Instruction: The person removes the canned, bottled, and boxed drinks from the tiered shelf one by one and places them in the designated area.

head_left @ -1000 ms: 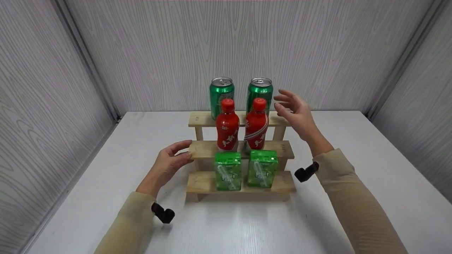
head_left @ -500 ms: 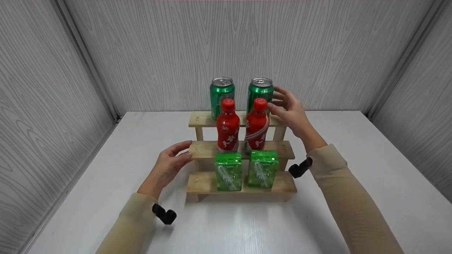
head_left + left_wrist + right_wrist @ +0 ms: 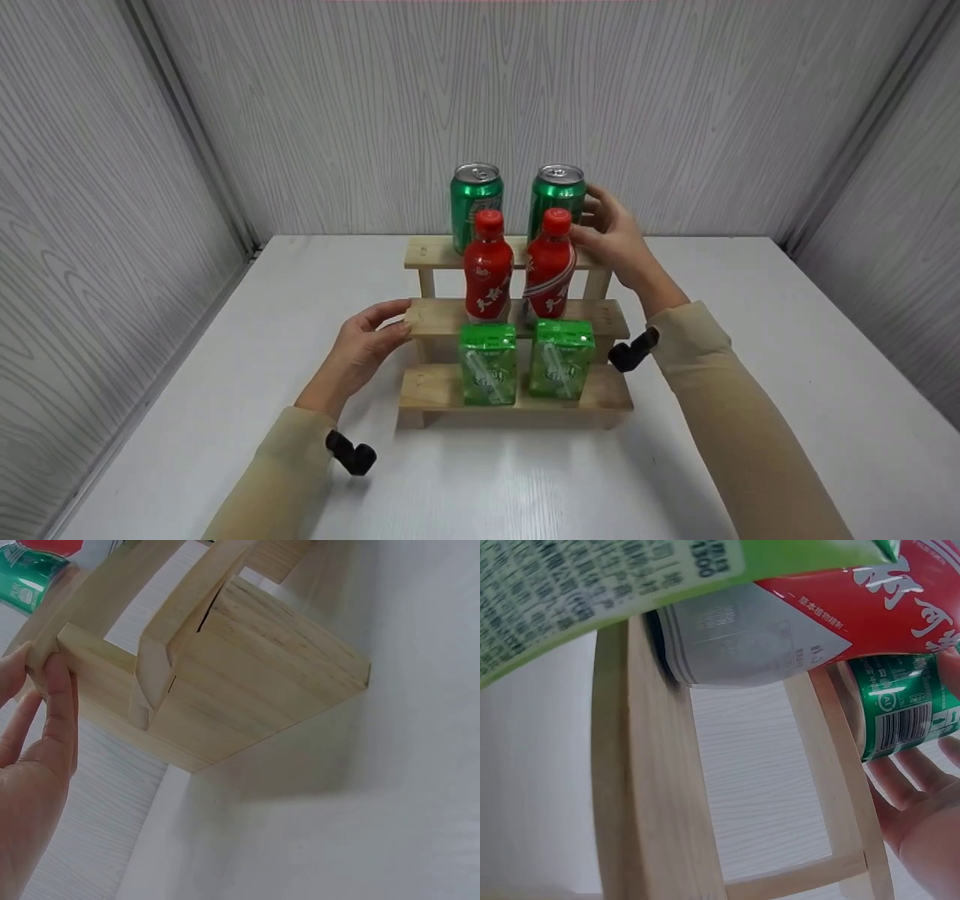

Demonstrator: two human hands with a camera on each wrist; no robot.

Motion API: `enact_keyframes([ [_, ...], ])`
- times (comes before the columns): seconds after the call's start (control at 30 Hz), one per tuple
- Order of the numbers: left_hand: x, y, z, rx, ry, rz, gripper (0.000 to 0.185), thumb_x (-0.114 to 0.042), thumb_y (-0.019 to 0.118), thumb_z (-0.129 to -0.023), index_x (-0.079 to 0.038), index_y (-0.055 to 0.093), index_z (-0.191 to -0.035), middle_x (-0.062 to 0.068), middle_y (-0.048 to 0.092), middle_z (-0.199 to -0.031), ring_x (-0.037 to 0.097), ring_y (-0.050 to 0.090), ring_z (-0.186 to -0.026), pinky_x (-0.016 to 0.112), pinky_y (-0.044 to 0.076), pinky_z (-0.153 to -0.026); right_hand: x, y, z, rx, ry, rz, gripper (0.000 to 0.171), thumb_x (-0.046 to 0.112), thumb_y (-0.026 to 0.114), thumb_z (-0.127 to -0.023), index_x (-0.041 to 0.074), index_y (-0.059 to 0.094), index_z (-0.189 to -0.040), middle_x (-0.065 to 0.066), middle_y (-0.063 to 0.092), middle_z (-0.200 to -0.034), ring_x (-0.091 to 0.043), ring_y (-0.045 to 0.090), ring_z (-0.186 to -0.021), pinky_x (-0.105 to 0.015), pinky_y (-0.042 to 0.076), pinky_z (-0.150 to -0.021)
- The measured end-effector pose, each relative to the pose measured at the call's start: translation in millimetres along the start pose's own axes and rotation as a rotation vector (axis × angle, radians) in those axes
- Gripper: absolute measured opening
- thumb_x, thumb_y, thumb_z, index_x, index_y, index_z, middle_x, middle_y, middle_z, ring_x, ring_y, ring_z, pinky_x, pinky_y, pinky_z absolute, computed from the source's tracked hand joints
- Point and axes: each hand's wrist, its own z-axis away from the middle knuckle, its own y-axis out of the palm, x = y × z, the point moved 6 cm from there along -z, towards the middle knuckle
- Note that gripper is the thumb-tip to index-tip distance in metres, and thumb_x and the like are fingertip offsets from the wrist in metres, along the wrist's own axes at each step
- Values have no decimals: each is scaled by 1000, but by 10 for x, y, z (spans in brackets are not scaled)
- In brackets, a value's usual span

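Observation:
A three-tier wooden display rack [image 3: 431, 316] stands on the white table. My left hand [image 3: 358, 351] pinches the left end of its middle shelf between thumb and fingers, as the left wrist view also shows. On the top shelf are a left green can [image 3: 466, 206] and a right green can [image 3: 547, 196]. My right hand [image 3: 616, 241] holds the right can from its right side, fingers behind it and thumb in front; the fingertips are partly hidden. Two red bottles [image 3: 487, 274] [image 3: 549, 274] stand upright on the middle shelf, in front of the cans.
Two green drink cartons [image 3: 487, 367] [image 3: 562, 364] stand on the lowest shelf. Pale wood-grain panels [image 3: 360, 112] close off the back and both sides. White tabletop [image 3: 495, 480] extends in front of the rack and on either side.
My right hand has moved left from beside the right can to take hold of it. My left hand keeps its grip on the middle shelf. The whole view has shifted slightly.

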Motion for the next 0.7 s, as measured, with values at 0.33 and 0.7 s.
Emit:
enact_keyframes([
  [0.33,-5,-15,-6,-7,1,-6,47,4,68,-81,7,51,-125,14,48,-124,19,58,-97,29,47,-88,15,28,-84,70,44,-36,74,9,69,-82,17,30,-144,-10,48,-134,-24,48,-118,-41,38,-99],
  [0.7,-14,-77,10,-33,-9,-21,48,3,69,-81,6,50,-125,14,47,-126,19,58,-97,30,47,-89,64,83,-184,156,58,-53,67,8,70,-81,15,35,-138,-9,47,-134,-26,47,-118,-43,37,-99],
])
